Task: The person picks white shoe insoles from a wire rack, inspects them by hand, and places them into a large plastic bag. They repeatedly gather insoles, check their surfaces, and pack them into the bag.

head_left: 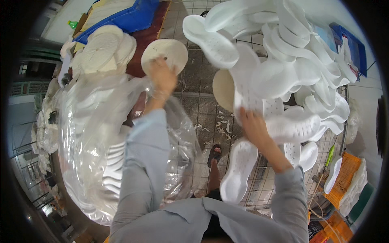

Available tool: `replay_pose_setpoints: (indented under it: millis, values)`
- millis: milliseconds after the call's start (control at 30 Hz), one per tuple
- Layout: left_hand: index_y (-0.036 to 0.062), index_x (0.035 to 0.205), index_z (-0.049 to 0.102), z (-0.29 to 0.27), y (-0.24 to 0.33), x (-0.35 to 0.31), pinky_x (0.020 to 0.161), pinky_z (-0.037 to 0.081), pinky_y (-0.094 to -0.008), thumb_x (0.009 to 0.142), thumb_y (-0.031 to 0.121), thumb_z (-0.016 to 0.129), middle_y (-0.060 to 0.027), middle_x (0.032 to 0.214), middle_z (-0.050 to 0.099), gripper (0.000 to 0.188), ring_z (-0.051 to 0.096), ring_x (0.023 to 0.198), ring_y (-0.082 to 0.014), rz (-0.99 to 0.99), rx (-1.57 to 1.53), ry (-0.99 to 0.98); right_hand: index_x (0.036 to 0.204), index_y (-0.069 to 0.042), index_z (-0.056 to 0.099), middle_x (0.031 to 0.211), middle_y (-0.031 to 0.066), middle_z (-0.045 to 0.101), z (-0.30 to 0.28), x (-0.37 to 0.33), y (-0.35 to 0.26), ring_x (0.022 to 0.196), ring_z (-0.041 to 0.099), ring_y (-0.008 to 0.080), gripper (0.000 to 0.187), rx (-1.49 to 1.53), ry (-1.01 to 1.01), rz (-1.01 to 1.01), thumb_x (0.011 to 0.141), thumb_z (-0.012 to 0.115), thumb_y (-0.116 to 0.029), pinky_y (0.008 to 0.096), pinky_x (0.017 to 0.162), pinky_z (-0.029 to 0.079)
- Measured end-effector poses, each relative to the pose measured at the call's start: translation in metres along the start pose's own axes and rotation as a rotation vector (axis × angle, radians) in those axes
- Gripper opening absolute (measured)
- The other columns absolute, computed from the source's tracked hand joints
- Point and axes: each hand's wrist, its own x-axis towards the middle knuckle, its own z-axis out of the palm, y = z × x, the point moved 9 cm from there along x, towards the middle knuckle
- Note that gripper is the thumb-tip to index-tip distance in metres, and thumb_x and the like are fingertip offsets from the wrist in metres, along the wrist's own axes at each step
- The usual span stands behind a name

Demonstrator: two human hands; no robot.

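Big pile of white insoles (283,77), right side, heaped on a wire rack (259,182). Clear plastic bag (91,121), left side, more white insoles stacked inside. Dark red desk (156,28), upper left; blue bin (129,18) on it. Stack of cream round pads (101,48) just below the bin. Orange basket (344,176), lower right. Long white insole (246,77) at the pile's near edge, partly covering another cream pad (223,91). Single round pad (172,48) by the desk edge, upper middle, right of the stack. Left hand (163,77) over this pad's lower part, blurred; can't tell if gripping. Right hand (254,127), fingers spread slightly on the long insole's lower part; can't tell if pinching. Dark sandal (212,157) on a foot, lower middle.
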Motion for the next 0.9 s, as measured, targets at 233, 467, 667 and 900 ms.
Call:
replay_pose_setpoints:
  millis: [233,467,667,900]
  values:
    - [-0.0039,0.123,0.051,0.058,-0.092,0.051,0.087,0.047,-0.0403,0.071,0.035,0.077,-0.0230,0.109,0.063,0.070,0.060,0.103,-0.0379,-0.324,0.035,-0.246,0.100,-0.010,0.060,0.092,0.0048,0.064,-0.061,-0.035,-0.072,0.089,0.064,0.0195,0.026,0.563,-0.283,-0.445,0.077,0.062,-0.021,0.0418,0.082,0.052]
    - [-0.0044,0.115,0.059,-0.029,-0.026,-0.030,0.084,0.047,-0.0305,0.083,0.018,0.071,-0.0118,0.109,0.065,0.041,0.062,0.094,-0.0174,-0.477,-1.078,-0.335,0.147,-0.003,0.013,0.110,0.0201,0.060,0.019,0.170,0.037,0.093,0.063,0.0351,0.085,-0.113,0.144,-0.021,0.076,0.060,0.001,0.0454,0.090,0.046]
    - [0.0012,0.116,0.063,-0.081,0.052,-0.085,0.098,0.041,-0.0312,0.070,-0.003,0.074,-0.0063,0.120,0.062,0.048,0.056,0.111,-0.0174,-0.066,-1.348,-0.725,0.136,-0.007,0.037,0.099,0.0127,0.064,-0.008,0.136,0.034,0.085,0.065,0.0315,0.059,0.067,-0.107,0.121,0.080,0.053,-0.003,0.0489,0.082,0.047]
    - [0.0005,0.115,0.059,-0.077,0.032,-0.074,0.089,0.047,-0.0338,0.070,0.005,0.080,-0.0099,0.116,0.060,0.049,0.059,0.101,-0.0212,0.130,-0.830,-0.593,0.121,-0.004,0.051,0.110,0.0165,0.056,-0.158,0.043,-0.030,0.104,0.056,0.0337,0.055,0.946,0.209,-0.298,0.071,0.073,-0.015,0.0412,0.086,0.047]
